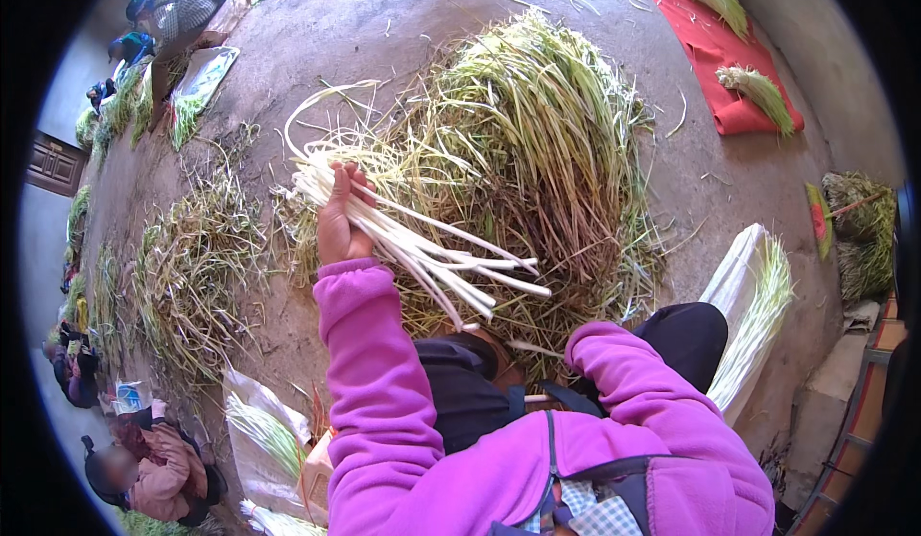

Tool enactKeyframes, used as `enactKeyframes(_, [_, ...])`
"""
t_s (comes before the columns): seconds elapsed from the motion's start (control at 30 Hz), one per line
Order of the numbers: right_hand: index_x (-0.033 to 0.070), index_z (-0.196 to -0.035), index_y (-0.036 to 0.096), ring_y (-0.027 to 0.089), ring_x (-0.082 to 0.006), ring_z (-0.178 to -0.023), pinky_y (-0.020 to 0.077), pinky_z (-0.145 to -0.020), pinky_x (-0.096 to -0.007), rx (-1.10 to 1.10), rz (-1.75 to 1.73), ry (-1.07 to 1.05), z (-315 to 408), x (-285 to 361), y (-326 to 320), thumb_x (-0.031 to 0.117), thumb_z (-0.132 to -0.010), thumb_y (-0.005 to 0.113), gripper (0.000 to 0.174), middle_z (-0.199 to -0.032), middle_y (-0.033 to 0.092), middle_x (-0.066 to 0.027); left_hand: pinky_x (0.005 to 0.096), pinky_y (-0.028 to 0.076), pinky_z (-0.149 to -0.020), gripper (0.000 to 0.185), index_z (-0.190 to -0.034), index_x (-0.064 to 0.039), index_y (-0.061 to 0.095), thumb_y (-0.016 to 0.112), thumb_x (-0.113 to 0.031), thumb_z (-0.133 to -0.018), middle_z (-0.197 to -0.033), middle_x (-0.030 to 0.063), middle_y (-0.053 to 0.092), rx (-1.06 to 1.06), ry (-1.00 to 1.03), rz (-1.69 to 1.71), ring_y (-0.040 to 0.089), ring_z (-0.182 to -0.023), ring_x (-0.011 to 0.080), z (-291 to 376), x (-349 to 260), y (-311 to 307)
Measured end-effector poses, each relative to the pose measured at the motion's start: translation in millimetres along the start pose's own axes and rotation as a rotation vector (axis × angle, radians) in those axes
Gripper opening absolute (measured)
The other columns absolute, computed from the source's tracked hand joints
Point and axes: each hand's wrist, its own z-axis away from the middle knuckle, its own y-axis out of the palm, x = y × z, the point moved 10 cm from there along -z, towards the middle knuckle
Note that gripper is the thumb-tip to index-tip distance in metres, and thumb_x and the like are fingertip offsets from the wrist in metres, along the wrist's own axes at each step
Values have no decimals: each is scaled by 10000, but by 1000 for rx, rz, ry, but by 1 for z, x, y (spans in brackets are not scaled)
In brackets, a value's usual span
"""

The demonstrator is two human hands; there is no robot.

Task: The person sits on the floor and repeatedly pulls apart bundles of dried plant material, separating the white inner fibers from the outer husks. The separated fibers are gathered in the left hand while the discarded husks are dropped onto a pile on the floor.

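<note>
My left hand (345, 212) is closed around a small bunch of long white stalks (432, 255), their thick ends pointing to the lower right and thin curled ends to the upper left. Below and beyond it lies a large heap of green and yellowish stalks with leaves (547, 148). My right hand is hidden past the purple sleeve cuff, low between my knees. One pale stalk (534, 349) shows just left of that cuff; whether the hand holds it cannot be told.
A brown heap of leaf waste (201, 270) lies left. Pale stalks rest on white sacks at lower left (262, 478) and right (734, 270). Bundles lie on a red cloth (727, 112). Several people are along the left, one seated (162, 468). A wooden frame (856, 428) stands lower right.
</note>
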Motion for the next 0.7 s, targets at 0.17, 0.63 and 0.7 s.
enactKeyframes(0.17, [89,-1089,532,534,-312,-970,426,-813,-387,6,-54,-137,36,13,-66,403,-695,616,511,-1051,563,-147,245,527,-592,427,-1016,-49,441,646,-270,-714,-798,30,527,-56,-189,45,527,-649,109,16,31,9])
enactKeyframes(0.63, [63,-965,568,575,-249,-875,443,-783,-324,-865,-756,-85,43,-2,-278,250,-743,614,293,-928,606,-109,183,400,-463,375,-1063,-96,459,655,-98,-744,-761,-14,497,-186,63,-153,444,-541,49,10,19,-4])
enactKeyframes(0.7, [95,-915,584,571,-256,-873,443,-768,-332,-739,-625,6,41,5,-280,260,-747,603,235,-935,605,-95,184,405,-461,318,-1013,-107,483,651,-87,-744,-736,-23,498,-226,7,-124,442,-529,47,7,21,-15])
